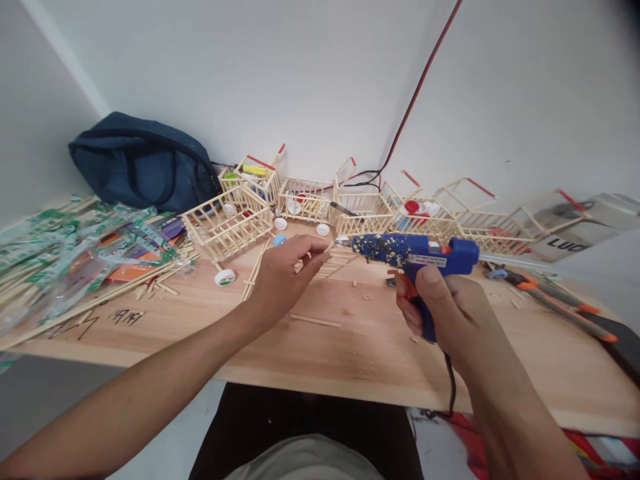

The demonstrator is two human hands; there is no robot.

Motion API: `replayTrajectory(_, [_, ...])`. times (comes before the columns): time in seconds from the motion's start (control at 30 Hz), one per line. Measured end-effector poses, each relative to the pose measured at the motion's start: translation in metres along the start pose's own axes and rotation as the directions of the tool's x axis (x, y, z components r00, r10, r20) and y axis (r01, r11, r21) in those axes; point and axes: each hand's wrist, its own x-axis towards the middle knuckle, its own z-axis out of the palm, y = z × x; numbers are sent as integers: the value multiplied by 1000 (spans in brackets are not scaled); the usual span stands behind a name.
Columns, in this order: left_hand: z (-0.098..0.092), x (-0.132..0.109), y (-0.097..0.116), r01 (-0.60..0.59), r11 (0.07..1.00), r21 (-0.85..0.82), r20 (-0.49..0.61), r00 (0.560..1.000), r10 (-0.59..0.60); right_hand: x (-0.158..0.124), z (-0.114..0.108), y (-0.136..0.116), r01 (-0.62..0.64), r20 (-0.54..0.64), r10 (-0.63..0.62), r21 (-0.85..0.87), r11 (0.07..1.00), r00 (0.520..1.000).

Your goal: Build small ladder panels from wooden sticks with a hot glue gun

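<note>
My right hand (450, 303) is wrapped round a blue hot glue gun (400, 250), with a finger at its orange trigger. Dried glue and crumbs cover the gun's front, and its nozzle points left. At the nozzle tip, my left hand (293, 267) pinches a short wooden stick (331, 246), mostly hidden by the fingers. Behind the fingers a flat row of sticks (335, 265) lies on the wooden table (360, 353). A single loose stick (315, 321) rests in front of my left hand.
Several small stick-built carts (230, 223) with bottle-cap wheels line the wall. Bagged sticks (100, 260) and a dark blue bag (145, 160) occupy the left. Orange-and-black handled pliers (560, 300) lie right. The gun's black cord (451, 383) hangs over the front edge.
</note>
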Motion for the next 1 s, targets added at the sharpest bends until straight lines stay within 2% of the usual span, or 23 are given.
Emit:
replayTrajectory(0.23, [0,0,0,10,1000,-3,3,1000,-10,1,-2,2,-14,26,14,8,1000,1000])
replayTrajectory(1.0, [-1,0,0,1,1000,9,9,1000,-1,-1,-1,2,-10,4,10,38,999,1000])
